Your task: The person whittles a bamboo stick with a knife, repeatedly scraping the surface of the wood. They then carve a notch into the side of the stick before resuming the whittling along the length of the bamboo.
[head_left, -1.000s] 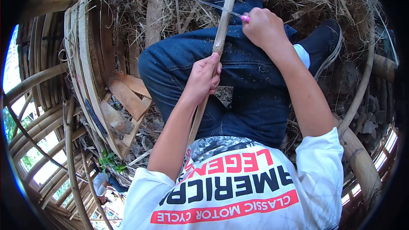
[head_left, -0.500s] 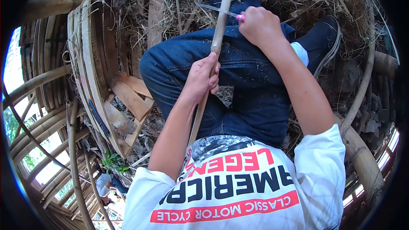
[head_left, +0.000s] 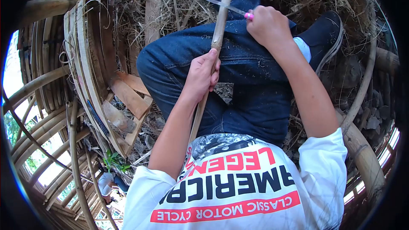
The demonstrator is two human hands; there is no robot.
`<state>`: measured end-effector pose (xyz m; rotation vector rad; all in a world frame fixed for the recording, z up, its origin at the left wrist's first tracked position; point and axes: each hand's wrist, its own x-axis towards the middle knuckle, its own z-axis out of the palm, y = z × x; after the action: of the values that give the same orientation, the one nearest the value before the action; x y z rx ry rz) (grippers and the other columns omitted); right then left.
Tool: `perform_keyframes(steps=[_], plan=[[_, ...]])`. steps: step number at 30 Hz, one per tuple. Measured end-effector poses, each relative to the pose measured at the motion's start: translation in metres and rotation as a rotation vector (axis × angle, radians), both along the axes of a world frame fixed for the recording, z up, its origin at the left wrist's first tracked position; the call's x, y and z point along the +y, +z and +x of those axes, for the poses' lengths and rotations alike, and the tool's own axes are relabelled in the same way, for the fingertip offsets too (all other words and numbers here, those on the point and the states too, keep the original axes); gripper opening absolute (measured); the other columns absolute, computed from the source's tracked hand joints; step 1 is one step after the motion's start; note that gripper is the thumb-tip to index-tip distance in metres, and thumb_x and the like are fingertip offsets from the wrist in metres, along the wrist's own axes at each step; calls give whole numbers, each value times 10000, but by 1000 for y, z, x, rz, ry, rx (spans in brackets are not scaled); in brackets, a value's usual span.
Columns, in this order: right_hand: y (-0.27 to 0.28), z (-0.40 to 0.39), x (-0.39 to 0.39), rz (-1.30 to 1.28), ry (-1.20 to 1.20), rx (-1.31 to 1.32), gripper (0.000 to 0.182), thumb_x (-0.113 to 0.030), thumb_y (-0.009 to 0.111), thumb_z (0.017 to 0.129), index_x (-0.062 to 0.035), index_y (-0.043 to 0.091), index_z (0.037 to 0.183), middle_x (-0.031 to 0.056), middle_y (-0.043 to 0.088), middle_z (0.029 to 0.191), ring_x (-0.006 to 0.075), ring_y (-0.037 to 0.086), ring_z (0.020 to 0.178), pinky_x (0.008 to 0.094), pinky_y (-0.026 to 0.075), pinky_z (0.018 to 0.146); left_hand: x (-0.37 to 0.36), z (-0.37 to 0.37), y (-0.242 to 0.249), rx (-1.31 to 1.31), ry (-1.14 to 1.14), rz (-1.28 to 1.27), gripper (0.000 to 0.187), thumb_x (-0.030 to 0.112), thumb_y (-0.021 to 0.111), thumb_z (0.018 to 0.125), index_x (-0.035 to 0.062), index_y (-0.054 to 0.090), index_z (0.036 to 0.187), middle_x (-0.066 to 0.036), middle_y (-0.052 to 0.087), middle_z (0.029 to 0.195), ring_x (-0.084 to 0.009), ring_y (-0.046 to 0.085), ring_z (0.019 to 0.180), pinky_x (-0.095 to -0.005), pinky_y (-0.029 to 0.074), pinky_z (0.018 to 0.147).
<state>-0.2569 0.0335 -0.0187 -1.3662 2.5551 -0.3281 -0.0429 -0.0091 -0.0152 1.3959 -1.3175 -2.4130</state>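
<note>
A long pale bamboo strip [head_left: 221,21] runs from the top of the view down across my bent leg to my shirt. My left hand [head_left: 202,74] is wrapped round it just below a knot, thumb lying along the top. In my right hand [head_left: 268,25] is a knife [head_left: 233,8], its pink handle mostly hidden in my closed fist. The thin blade points left and crosses the strip above my knee. Beneath both hands are my dark blue jeans [head_left: 174,55], dotted with small shavings.
Long split bamboo slats [head_left: 83,64] stand at the left beside short wood offcuts [head_left: 130,98]. Dry shavings [head_left: 311,0] heap up beyond my legs. A thick bamboo pole [head_left: 362,157] lies at the right. Another person [head_left: 108,183] is at the lower left, behind bamboo poles.
My right hand and the knife have moved a little to the right and the blade sits at a steeper slant. My left hand stays on the strip.
</note>
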Motion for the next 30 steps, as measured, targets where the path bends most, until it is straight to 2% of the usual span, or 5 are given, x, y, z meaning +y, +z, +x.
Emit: perform_keyframes(steps=[3, 8, 15, 19, 30], plan=[[3, -7, 11, 62, -9, -4, 279, -290, 611, 839, -34, 700, 774, 200, 685, 784, 372, 686, 762, 454, 557, 696, 2, -5, 1, -23, -21, -70, 462, 446, 391, 1023, 104, 448, 719, 41, 379, 460, -51, 339, 351, -204, 264, 321], [-3, 3, -18, -33, 10, 5, 274, -292, 614, 844, -37, 700, 790, 196, 689, 813, 377, 685, 777, 454, 555, 707, 1, -1, -3, 3, -20, -84, 463, 446, 397, 1022, 102, 455, 717, 42, 385, 462, -49, 346, 353, -204, 265, 323], [-4, -2, 7, 40, -13, -5, 295, -306, 611, 848, -32, 700, 787, 196, 689, 804, 381, 685, 772, 458, 555, 705, 3, -3, 1, 13, -46, -81, 457, 442, 396, 1023, 93, 458, 733, 38, 379, 463, -51, 344, 351, -204, 264, 321], [-10, 0, -15, -38, 11, -1, 298, -311, 622, 846, -32, 704, 783, 192, 689, 795, 371, 690, 760, 461, 557, 691, -2, 0, -5, 24, 0, -68, 451, 431, 389, 1027, 88, 451, 741, 36, 364, 457, -55, 326, 340, -204, 261, 319], [-14, 1, -14, -93, 7, 70, 272, -299, 629, 832, -52, 709, 751, 176, 685, 737, 355, 694, 713, 438, 565, 644, -3, -1, -3, 42, 2, -27, 441, 427, 395, 1026, 93, 445, 742, 33, 358, 453, -60, 313, 333, -206, 251, 320]])
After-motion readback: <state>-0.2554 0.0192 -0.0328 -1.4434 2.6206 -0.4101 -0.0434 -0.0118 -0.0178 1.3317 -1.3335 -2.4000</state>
